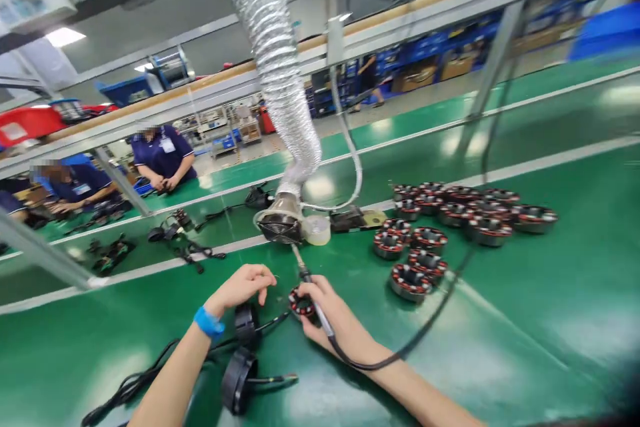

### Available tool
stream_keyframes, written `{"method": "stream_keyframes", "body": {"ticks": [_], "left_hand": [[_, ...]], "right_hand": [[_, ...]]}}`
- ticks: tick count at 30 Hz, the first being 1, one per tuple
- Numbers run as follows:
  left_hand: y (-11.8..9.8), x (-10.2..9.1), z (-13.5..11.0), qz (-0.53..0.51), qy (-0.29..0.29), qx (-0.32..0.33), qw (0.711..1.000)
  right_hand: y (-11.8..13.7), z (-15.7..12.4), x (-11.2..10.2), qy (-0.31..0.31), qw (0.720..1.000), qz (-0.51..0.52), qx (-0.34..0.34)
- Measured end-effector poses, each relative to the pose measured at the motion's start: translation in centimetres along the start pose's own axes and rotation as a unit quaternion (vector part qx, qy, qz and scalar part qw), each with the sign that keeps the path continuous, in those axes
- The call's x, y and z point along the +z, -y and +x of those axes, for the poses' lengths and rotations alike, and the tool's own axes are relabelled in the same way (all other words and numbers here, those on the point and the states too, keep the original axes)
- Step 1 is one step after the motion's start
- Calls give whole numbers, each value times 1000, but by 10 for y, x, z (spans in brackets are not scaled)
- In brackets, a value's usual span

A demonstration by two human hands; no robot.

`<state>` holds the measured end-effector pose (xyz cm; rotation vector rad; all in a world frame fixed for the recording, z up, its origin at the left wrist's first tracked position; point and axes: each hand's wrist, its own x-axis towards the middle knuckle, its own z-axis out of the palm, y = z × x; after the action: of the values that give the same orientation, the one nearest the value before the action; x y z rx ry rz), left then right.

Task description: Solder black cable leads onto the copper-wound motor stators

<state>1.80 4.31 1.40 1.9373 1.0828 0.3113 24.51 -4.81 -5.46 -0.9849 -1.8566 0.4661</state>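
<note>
My right hand (327,317) grips a soldering iron (311,293) like a pen, its tip pointing up toward the fume duct, and its fingers also rest on a small red-and-black wound stator (300,303). My left hand (243,287), with a blue wristband, hovers just left of the stator, fingers curled in a pinch above a black round housing (246,320). What the pinch holds is too small to make out. A second black housing (239,380) with a cable lies nearer me on the green bench (500,347).
Several finished stators (450,227) lie in a group at right. A silver flexible fume duct (280,113) ends in a nozzle beside a tape roll (317,230). Black cables (130,387) trail left. Two people in dark blue work at the far left bench.
</note>
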Motion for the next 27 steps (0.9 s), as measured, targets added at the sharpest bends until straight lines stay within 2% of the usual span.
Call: {"method": "stream_keyframes", "body": {"ticks": [2, 3, 6, 9, 14, 19, 27], "left_hand": [[6, 2, 9, 7, -26, 10, 1000], [9, 3, 14, 13, -13, 12, 1000], [14, 8, 20, 1, 76, 0, 997], [14, 15, 20, -40, 111, -17, 993], [8, 22, 17, -52, 92, -39, 994], [2, 19, 15, -61, 73, -31, 995], [-18, 18, 23, -43, 83, -94, 991]], "right_hand": [[-1, 6, 1, 18, 999, 33, -2], [-2, 8, 2, 22, 999, 38, -4], [-5, 10, 4, 25, 999, 24, -2], [-7, 8, 3, 22, 999, 13, 21], [-13, 6, 2, 28, 998, 32, 40], [-15, 6, 1, 24, 998, 55, 34], [-14, 4, -3, 30, 997, 74, 18]]}}
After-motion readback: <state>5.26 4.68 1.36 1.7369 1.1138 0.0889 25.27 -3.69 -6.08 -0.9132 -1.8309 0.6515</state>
